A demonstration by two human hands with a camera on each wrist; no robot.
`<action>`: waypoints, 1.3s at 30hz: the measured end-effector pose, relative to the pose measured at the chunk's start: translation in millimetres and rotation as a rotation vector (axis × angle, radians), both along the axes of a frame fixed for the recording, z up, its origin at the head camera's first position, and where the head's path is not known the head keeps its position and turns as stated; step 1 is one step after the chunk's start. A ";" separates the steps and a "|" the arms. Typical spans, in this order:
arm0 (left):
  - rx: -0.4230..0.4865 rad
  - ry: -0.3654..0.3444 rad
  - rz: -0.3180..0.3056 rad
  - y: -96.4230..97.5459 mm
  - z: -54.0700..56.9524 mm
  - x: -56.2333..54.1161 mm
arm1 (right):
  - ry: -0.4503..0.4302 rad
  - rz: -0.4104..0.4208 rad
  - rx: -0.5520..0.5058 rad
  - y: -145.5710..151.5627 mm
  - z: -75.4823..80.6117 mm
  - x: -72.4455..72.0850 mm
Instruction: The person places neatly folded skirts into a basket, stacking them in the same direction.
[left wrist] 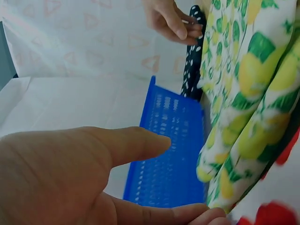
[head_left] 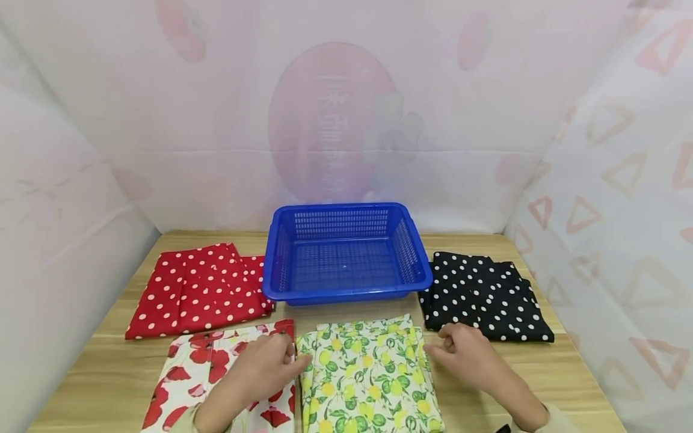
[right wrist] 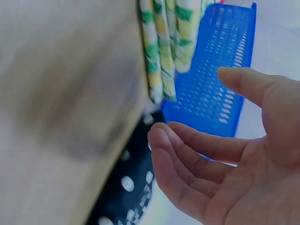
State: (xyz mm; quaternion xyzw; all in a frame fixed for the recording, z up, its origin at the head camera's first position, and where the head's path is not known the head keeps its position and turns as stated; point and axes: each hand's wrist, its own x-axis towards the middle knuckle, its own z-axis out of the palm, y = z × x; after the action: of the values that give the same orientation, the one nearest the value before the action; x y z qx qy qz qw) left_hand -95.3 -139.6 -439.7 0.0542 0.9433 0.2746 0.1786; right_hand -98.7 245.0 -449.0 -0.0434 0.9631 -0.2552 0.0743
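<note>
While the head view's lemon-print cloth point(head_left: 368, 379), near centre on the table point(head_left: 103, 373), should be light, floppy, best taken by both side edges, the left-wrist view shows left fingers point(left wrist: 145, 214) parted, the right-wrist view right fingers point(right wrist: 201, 164) loosely bent, both empty.

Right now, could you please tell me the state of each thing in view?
Lemon cloth: folded, lying flat
Poppy cloth: folded, flat, partly hidden
Red dotted cloth: folded, lying flat
Black dotted cloth: folded, lying flat
Basket: upright, open-topped
Left hand: thumb and fingers apart, holding nothing
Right hand: fingers loosely curled, holding nothing
</note>
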 end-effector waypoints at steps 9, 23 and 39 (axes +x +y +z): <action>0.050 -0.118 0.078 17.7 -15.6 2.6 | -0.093 -0.068 -0.016 -14.2 -20.0 -1.7; 0.186 -0.091 0.155 17.2 -33.3 -3.5 | -0.194 -0.171 -0.294 -20.4 -32.1 -7.6; 0.412 -0.129 0.206 17.2 -38.7 -13.0 | -0.225 -0.045 -0.354 -22.3 -32.0 -6.2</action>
State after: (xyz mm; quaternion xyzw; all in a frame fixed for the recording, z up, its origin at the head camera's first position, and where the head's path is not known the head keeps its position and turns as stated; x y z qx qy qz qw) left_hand -108.3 -122.5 -478.4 -0.0247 0.8546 0.4808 0.1947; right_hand -104.8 222.7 -481.0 -0.0054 0.8896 -0.4253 0.1666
